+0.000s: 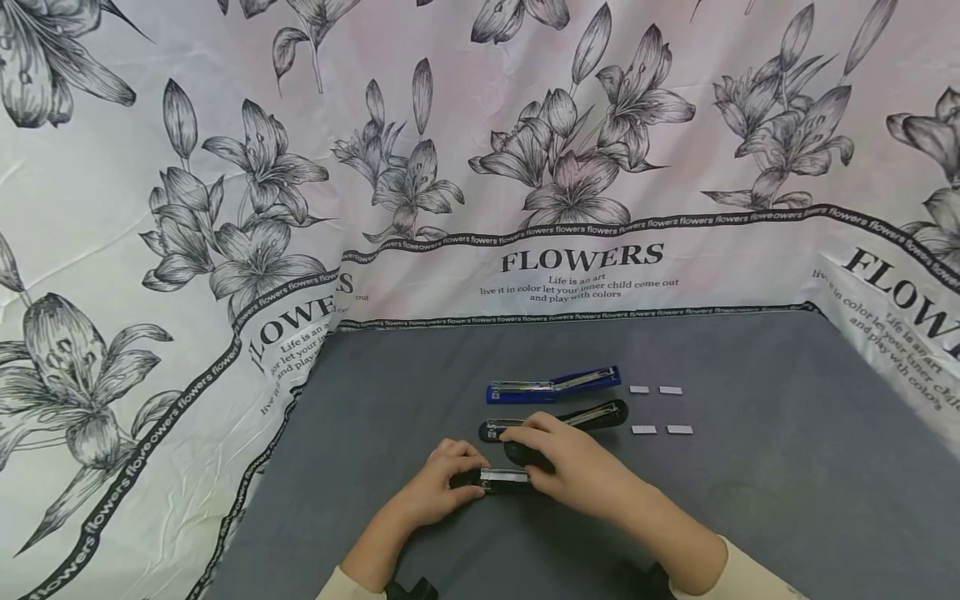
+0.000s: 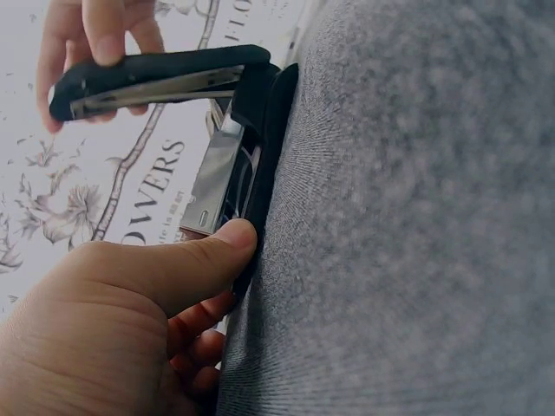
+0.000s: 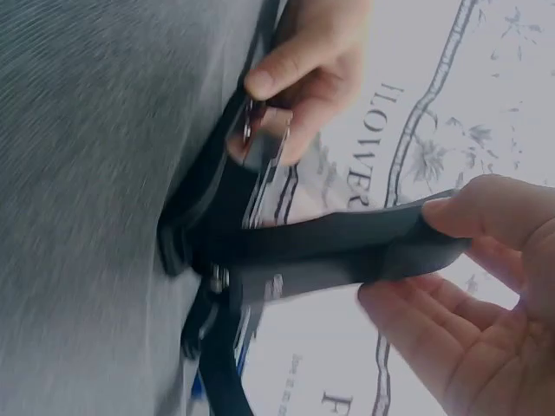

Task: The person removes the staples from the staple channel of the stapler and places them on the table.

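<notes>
A black stapler [image 1: 504, 477] lies on the grey table nearest the person, its top arm swung up from the base and the metal staple channel [image 2: 211, 186] exposed. My left hand [image 1: 438, 485] pinches the end of the base between thumb and fingers. With fingertips and thumb, my right hand [image 1: 579, 465] grips the free end of the raised top arm [image 3: 338, 247]. Just behind, partly covered by the right hand, a second black stapler [image 1: 606, 413] lies spread open. Beyond that one is a blue stapler [image 1: 521, 393], also spread open.
Several small white pieces, probably staple strips [image 1: 639, 389], lie in two rows right of the far staplers. Grey cloth covers the table [image 1: 787, 467]. A flower-printed curtain [image 1: 420, 275] borders its back and sides.
</notes>
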`<control>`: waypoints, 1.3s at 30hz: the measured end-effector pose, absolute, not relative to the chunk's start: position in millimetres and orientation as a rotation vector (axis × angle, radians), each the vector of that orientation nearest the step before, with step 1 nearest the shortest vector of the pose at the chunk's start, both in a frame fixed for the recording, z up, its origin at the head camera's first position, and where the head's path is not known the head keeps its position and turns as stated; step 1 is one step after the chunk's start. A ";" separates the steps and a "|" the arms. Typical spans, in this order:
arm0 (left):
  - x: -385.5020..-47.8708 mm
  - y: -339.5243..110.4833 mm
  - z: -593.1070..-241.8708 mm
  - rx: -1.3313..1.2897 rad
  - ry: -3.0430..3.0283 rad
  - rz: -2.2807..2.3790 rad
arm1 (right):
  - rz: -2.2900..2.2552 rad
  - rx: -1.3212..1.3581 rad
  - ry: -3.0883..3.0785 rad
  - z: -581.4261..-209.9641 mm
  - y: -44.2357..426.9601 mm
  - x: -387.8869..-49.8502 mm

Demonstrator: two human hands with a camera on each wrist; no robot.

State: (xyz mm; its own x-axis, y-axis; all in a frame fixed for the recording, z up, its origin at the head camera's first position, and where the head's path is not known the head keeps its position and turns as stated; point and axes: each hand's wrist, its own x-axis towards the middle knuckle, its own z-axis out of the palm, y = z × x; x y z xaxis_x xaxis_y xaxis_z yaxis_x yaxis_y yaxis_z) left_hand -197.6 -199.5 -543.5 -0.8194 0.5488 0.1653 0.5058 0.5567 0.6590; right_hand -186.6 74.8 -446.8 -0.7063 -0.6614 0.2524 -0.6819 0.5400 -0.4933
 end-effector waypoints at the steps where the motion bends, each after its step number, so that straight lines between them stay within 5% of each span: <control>1: -197.8 -199.6 -543.4 0.919 2.722 1.118 | 0.906 1.161 -2.729 -444.8 78.6 -185.6; 39: -194.9 -197.7 -539.5 0.828 2.688 1.121 | 0.683 0.693 -3.033 -428.1 167.3 -170.8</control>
